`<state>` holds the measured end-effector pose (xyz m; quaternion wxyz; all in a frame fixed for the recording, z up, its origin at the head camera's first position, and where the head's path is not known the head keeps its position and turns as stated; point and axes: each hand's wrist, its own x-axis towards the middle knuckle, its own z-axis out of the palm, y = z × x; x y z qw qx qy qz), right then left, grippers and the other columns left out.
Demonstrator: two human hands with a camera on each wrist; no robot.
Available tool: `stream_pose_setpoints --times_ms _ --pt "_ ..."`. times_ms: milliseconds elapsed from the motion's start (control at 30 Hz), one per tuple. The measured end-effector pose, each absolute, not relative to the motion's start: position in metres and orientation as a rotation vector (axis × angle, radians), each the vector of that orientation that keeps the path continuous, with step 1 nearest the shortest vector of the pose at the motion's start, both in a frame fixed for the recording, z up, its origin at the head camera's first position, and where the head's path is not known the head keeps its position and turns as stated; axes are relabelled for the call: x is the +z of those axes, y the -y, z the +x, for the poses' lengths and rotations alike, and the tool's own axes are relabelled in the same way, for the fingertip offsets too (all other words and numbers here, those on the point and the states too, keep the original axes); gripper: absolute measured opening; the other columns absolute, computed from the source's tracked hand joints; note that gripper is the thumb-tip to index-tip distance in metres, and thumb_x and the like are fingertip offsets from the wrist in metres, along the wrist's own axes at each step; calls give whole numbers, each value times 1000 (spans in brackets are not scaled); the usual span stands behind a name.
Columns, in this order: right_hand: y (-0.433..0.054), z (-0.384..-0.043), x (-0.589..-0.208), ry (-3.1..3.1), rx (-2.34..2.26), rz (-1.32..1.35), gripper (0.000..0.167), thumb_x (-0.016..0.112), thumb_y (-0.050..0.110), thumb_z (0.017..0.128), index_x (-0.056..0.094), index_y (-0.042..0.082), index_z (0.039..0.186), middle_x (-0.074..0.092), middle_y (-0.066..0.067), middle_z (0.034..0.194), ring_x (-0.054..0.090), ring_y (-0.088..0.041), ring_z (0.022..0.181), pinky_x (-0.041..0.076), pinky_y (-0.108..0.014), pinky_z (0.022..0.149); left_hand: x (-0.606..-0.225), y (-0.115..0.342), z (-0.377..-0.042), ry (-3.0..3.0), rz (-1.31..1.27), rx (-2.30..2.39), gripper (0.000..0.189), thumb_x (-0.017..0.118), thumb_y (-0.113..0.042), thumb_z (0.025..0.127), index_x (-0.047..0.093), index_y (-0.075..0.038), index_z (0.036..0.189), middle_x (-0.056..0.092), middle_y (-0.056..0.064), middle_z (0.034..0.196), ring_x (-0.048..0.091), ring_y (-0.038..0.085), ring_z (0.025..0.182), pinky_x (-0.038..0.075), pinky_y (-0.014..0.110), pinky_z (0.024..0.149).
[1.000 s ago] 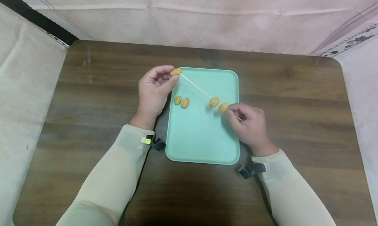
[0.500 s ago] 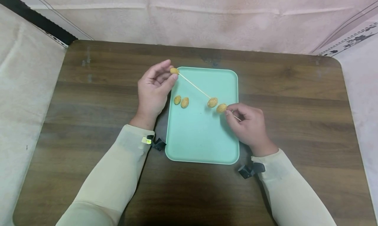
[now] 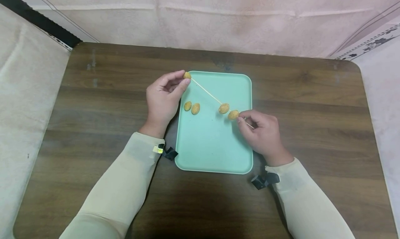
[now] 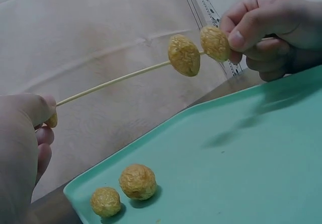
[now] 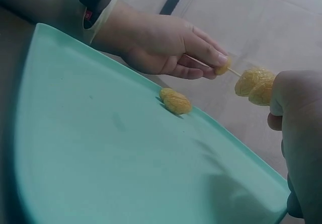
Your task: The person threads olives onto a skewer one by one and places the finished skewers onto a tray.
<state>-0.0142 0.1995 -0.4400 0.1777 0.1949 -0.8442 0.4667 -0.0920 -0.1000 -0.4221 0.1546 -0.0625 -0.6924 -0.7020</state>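
A thin wooden skewer (image 3: 206,91) is held slanting above the mint-green tray (image 3: 212,145). My left hand (image 3: 164,100) pinches a wrinkled golden ball (image 3: 187,75) between thumb and fingers at the skewer's far end. In the left wrist view most of that ball hides behind the fingers. Toward the other end, a wrinkled ball (image 4: 184,55) and a second ball (image 4: 215,43) sit threaded on the stick, close together. My right hand (image 3: 262,133) grips the skewer just behind them, and its blunt end pokes out past the fingers.
Two loose wrinkled balls, a smaller one (image 3: 188,106) and a larger one (image 3: 195,108), lie side by side near the tray's left edge. The tray stands on a dark wooden table (image 3: 103,128). Pale cloth (image 3: 200,23) hangs behind and at the sides.
The left fingers lifted off the end ball half a second ago and now pinch it again, with the ball turned. The skewer and right hand have shifted slightly left.
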Motion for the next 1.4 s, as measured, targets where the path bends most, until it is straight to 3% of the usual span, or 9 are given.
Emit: stream_pose_setpoints --times_ms 467,667,1067,1400 --pt "-198 -13 -438 2409 1305 589 7 80 3 94 84 3 99 61 1 66 48 -10 61 37 -17 58 -425 99 -91 2002 -258 -1904 27 86 -3 98 84 0 125 80 16 117 79 17 99 66 25 88" --pt "-199 -13 -438 2427 1283 587 6 80 3 95 84 2 99 59 1 65 48 -10 61 36 -17 58 -423 100 -90 2020 -274 -1941 25 88 -4 96 86 -2 121 81 9 114 78 19 96 67 26 86" --pt "-201 -14 -439 2426 1295 589 7 80 3 95 83 1 100 57 1 64 47 -10 61 36 -17 58 -420 88 -82 2094 -332 -1883 20 89 -8 95 87 -6 116 80 6 111 77 18 97 66 31 91" --pt "-202 -14 -440 2418 1287 572 8 79 6 96 84 2 100 56 1 63 47 -10 60 35 -18 58 -418 70 -71 2185 -456 -1714 19 88 -9 96 87 -6 115 83 6 110 78 15 96 66 27 91"
